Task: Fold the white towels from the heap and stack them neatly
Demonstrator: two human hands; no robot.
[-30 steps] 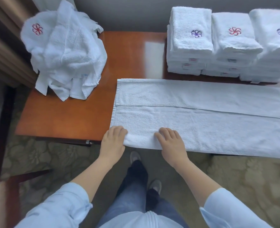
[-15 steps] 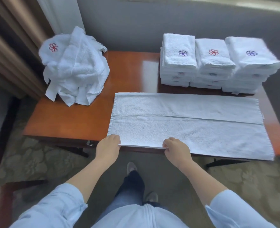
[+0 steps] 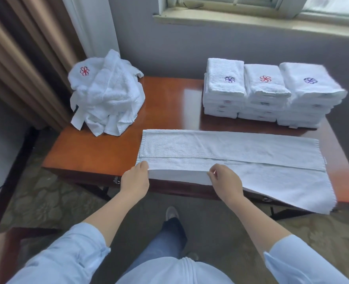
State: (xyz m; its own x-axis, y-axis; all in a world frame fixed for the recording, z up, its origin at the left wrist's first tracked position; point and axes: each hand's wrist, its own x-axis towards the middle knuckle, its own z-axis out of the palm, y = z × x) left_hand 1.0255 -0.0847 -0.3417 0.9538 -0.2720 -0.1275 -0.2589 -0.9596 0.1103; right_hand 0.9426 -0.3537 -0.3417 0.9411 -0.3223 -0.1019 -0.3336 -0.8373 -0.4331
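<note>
On the table (image 3: pixel 169 103), towel (image 3: pixel 231 148) lying lengthwise left to right, left hand (image 3: pixel 135 179) and right hand (image 3: pixel 226 181) pinching its near edge.

A glossy reddish-brown wooden counter (image 3: pixel 99 152) stands against a plain grey wall (image 3: pixel 169 48), under a pale, worn window sill (image 3: pixel 231 19). Brown pleated curtains (image 3: pixel 22 58) hang at the left, a white sheer curtain (image 3: pixel 93 23) just beside them. A greenish floral-patterned carpet (image 3: pixel 46 201) covers the floor.

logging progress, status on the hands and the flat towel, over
Left hand, right hand pinch near edge of spread towel, raised off table. Far edge folded in. Heap, folded stacks lie apart.
</note>
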